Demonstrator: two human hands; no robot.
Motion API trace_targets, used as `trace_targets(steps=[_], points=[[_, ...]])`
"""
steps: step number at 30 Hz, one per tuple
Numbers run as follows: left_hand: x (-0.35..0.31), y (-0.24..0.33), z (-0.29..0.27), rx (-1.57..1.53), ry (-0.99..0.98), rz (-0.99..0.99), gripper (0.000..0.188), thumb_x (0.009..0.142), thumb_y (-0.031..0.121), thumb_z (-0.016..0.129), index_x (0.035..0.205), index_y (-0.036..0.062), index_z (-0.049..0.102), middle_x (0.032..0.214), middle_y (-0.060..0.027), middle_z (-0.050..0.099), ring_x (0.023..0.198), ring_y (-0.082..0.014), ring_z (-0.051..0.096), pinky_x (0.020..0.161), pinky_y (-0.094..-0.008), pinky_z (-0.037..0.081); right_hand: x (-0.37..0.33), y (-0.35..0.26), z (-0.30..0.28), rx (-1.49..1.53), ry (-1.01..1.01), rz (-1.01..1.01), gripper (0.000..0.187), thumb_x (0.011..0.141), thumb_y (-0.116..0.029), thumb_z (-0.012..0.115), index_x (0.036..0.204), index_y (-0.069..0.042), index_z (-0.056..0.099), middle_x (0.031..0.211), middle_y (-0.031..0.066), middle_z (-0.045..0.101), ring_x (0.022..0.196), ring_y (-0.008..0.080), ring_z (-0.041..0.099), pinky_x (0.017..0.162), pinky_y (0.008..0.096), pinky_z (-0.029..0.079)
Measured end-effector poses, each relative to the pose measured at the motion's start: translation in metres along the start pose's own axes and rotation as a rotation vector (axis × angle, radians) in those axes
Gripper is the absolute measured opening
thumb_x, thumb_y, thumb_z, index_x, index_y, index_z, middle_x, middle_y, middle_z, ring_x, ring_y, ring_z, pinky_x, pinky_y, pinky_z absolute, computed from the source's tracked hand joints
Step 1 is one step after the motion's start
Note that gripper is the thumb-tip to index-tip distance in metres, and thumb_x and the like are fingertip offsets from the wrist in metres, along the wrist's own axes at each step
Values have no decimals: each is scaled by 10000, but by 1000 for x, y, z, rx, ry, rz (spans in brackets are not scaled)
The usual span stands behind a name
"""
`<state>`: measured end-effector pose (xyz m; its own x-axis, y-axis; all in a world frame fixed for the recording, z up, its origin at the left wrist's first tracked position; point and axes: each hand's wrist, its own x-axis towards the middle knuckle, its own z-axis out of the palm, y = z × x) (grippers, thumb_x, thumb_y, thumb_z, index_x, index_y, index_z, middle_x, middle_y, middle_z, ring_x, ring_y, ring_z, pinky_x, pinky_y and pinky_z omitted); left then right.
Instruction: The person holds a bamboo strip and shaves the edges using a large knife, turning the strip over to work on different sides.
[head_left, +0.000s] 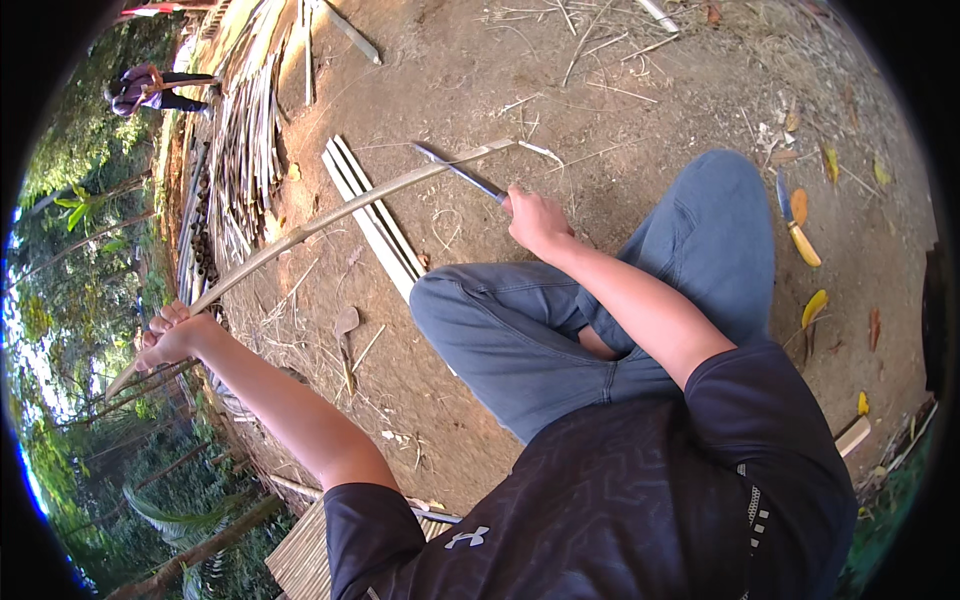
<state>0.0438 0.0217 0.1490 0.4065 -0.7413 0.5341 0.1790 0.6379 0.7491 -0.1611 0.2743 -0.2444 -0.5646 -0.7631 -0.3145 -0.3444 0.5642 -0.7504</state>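
Out to the far left, my left hand point(172, 338) is closed around a long, pale bamboo strip point(330, 215). The strip slants up to the right, bowing slightly, and a thin curled shaving point(541, 152) hangs at its far end. My right hand point(536, 220), above my bent knee, grips a long knife point(465, 175); the fingers hide its handle. Its dark blade points up and left and crosses the strip near the far end. Whether blade and strip touch, I cannot tell. Beneath the strip, several split bamboo lengths point(388, 252) lie side by side on the ground.
A second knife with a yellowish handle point(803, 245) lies on the dirt to my right among fallen leaves. Many bamboo poles point(245, 140) are heaped at the upper left. Beyond them another person point(140, 90) holds a long pole. Bundled slats point(305, 550) lie at lower left.
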Motion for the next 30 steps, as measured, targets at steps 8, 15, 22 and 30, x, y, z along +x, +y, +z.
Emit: trace_targets(steps=[8, 15, 22, 30], points=[[0, 2, 2, 12, -24, 33, 573, 1005, 668, 126, 787, 164, 293, 534, 29, 289, 403, -92, 226, 335, -229, 209, 4, -8, -20, 38, -135, 25, 167, 936, -176, 589, 1058, -62, 583, 933, 180, 693, 891, 374, 691, 752, 511, 532], [-6, 3, 23, 1, -15, 17, 578, 1001, 671, 121, 788, 162, 295, 535, 35, 276, 411, -90, 222, 341, -219, 183, 32, 33, 10, 115, 15, 134, 194, 920, -159, 584, 1089, -66, 607, 987, 198, 698, 908, 396, 679, 764, 514, 525], [-11, 6, 25, 24, -61, 34, 579, 994, 681, 121, 797, 164, 291, 532, 34, 274, 404, -94, 217, 338, -222, 184, 31, 27, 7, 146, -22, 195, 189, 900, -138, 597, 1078, -74, 613, 951, 191, 701, 895, 376, 690, 772, 494, 542], [-4, 3, 29, 23, -102, 41, 594, 984, 701, 108, 792, 165, 278, 534, 37, 271, 409, -95, 233, 344, -217, 202, 42, 31, 3, 127, 43, 234, 217, 848, -125, 633, 1060, -82, 614, 929, 163, 707, 890, 379, 692, 781, 506, 536]])
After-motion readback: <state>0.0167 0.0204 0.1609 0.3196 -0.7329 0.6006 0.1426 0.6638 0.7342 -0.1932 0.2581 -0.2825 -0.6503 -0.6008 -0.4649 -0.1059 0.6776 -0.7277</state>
